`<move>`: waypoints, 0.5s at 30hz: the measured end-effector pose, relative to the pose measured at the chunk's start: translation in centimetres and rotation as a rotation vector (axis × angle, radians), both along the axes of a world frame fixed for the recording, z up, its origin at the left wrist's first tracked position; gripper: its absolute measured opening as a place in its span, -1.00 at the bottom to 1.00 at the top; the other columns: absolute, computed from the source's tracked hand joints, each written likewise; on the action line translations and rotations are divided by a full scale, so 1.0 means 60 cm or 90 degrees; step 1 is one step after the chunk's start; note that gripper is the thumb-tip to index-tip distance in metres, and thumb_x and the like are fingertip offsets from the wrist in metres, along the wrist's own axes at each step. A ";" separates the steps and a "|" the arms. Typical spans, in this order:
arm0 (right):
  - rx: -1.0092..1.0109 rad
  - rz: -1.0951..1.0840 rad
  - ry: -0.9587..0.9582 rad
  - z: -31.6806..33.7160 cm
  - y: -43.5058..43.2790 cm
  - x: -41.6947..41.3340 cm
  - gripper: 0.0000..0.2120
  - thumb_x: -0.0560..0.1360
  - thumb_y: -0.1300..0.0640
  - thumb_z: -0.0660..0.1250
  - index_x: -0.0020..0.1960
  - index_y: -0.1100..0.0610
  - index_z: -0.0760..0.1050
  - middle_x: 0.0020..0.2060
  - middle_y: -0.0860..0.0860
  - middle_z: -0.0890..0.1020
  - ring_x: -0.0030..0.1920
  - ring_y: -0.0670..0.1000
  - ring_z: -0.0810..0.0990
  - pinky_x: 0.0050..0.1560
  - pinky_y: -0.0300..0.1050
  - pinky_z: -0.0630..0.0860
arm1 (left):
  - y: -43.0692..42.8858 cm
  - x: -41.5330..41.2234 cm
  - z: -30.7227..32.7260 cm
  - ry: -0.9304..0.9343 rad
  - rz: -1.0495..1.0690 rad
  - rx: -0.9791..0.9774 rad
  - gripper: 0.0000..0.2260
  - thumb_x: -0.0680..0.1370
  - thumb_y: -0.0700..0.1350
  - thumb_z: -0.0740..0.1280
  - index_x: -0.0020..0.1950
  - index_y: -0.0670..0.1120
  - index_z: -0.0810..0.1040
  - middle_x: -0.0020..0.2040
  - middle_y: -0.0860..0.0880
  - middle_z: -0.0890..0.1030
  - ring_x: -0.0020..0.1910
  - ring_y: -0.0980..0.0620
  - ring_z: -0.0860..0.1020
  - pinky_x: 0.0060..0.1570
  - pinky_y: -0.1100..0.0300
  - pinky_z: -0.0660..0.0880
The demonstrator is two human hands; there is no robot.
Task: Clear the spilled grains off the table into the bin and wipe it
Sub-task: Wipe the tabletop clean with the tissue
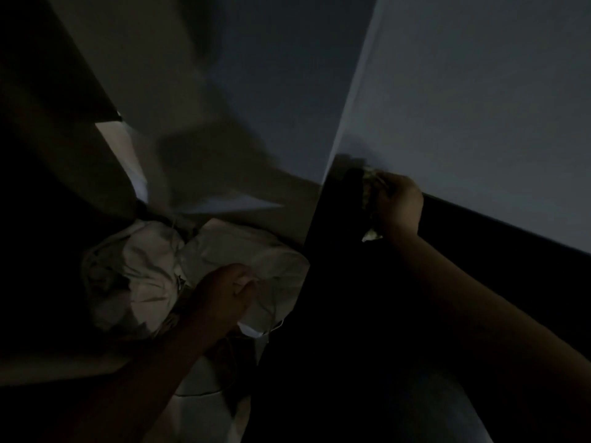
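The scene is very dim. Low at the left sits one container, a bin lined with a pale crumpled bag [144, 270] (the bin's own walls are lost in the dark), and inside the liner only folds and shadow can be made out; whether grains lie in it cannot be told. The left hand [224, 292] is over the liner's right side, fingers curled and pinching a thin white string or strap [271, 314] that loops down over the bag's edge. The right hand [398, 203] is raised near the pale wall [479, 107], closed around one small crumpled cloth or wad [369, 203] whose ends stick out above and below the fist. Two hands, one bag, one wad. The table is not in view.
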State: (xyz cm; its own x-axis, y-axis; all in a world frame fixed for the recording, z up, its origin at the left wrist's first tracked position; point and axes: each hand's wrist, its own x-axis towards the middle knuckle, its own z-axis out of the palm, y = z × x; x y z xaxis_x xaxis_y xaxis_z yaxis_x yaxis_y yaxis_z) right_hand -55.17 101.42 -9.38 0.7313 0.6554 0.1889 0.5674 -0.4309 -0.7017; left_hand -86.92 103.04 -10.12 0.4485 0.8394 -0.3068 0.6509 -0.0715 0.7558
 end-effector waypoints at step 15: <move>0.056 0.246 -0.031 -0.093 -0.023 -0.086 -0.77 0.48 0.21 0.39 0.12 0.11 0.67 0.19 0.02 0.64 0.23 -0.08 0.53 0.32 -0.33 0.29 | 0.026 -0.001 -0.046 0.050 0.017 0.021 -0.74 0.52 -0.12 0.38 0.15 -0.24 0.58 0.06 -0.15 0.63 0.05 -0.10 0.59 0.00 0.21 0.42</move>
